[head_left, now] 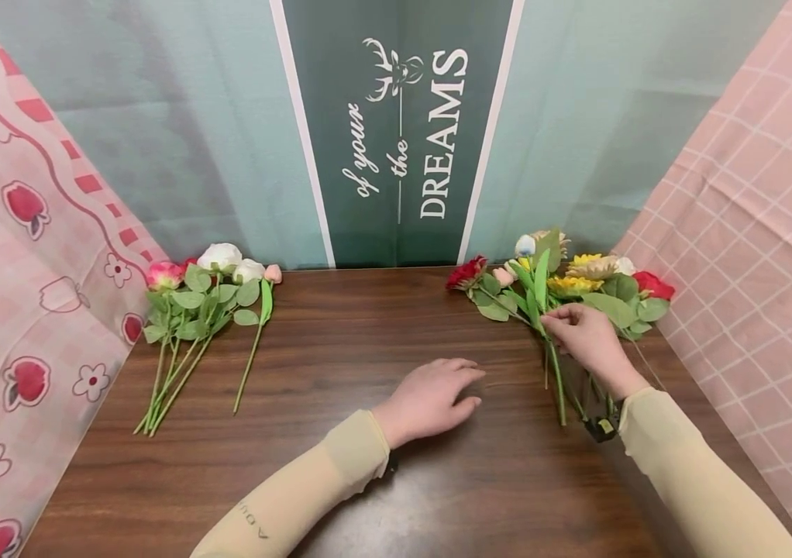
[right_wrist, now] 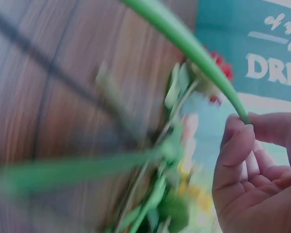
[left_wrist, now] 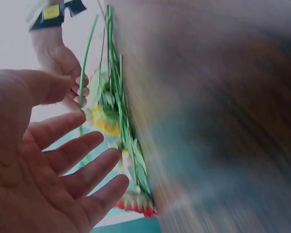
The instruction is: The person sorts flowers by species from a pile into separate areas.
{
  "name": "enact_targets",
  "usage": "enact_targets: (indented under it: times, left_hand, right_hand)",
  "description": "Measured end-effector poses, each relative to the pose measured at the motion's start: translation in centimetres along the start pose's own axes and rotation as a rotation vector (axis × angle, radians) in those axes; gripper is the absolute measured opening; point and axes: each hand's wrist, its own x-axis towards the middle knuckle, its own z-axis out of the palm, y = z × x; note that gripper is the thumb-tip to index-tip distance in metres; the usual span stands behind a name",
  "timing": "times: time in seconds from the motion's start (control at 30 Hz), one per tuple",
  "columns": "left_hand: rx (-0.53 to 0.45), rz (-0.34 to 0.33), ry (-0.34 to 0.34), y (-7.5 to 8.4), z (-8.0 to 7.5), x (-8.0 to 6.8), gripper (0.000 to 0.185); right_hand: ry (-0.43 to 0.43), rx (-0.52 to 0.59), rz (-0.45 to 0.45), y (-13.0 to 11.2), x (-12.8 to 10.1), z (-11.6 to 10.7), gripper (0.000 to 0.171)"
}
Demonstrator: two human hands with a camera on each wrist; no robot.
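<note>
Sleeved forearms come in from the near edge of the wooden table [head_left: 340, 480]. Right hand [head_left: 587, 337] pinches a green stem [head_left: 555, 380] between thumb and fingertips (the wrist view shows the pinch plainly), at the mixed flower pile [head_left: 570, 283] on the far right. That stem runs roughly toward and away from the person, bloom end at the far side. Left hand [head_left: 431, 399] lies palm down mid-table, fingers loosely spread, holding nothing, pointing rightward at the pile. Well apart on the far left lies a second bunch [head_left: 204, 298] of pale roses.
</note>
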Motion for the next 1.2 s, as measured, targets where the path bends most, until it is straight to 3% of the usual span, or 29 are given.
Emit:
enact_targets:
  times: [0.2, 0.37, 0.53, 0.77, 0.9, 1.03, 1.1, 1.2]
  left_hand:
    - [-0.28, -0.181, 0.079, -2.2, -1.0, -1.1, 0.038]
    - [-0.49, -0.267, 0.127, -3.8, -1.2, -2.0, 0.035]
    - [-0.596, -0.324, 0.177, -5.1, -1.6, -3.0, 0.029]
    - [-0.786, -0.385, 0.232, -6.5, -2.4, -4.4, 0.017]
    - [-0.805, -0.4, 0.267, -7.0, -2.6, -5.1, 0.016]
    - [-0.728, -0.419, 0.285, -8.1, -3.0, -5.9, 0.014]
    - [-0.661, -0.443, 0.291, -8.9, -3.4, -6.6, 0.013]
    - [-0.557, -0.487, 0.296, -10.8, -4.3, -8.0, 0.013]
  right_hand:
    - [-0.062, 0.291, -0.038, -3.8, -0.2, 4.1, 0.04]
    - [-0.15, 0.497, -0.049, -7.3, 0.0, 8.5, 0.035]
    - [-0.207, 0.601, -0.07, -10.4, 0.0, 11.4, 0.029]
    - [-0.238, 0.642, -0.105, -12.5, 0.1, 13.7, 0.023]
    - [-0.243, 0.636, -0.125, -13.1, 0.4, 14.7, 0.022]
    - [-0.277, 0.584, -0.169, -13.5, 0.8, 15.7, 0.022]
    - [-0.305, 0.516, -0.208, -13.6, 0.9, 16.2, 0.023]
    - [-0.316, 0.307, -0.292, -13.9, 0.8, 16.9, 0.026]
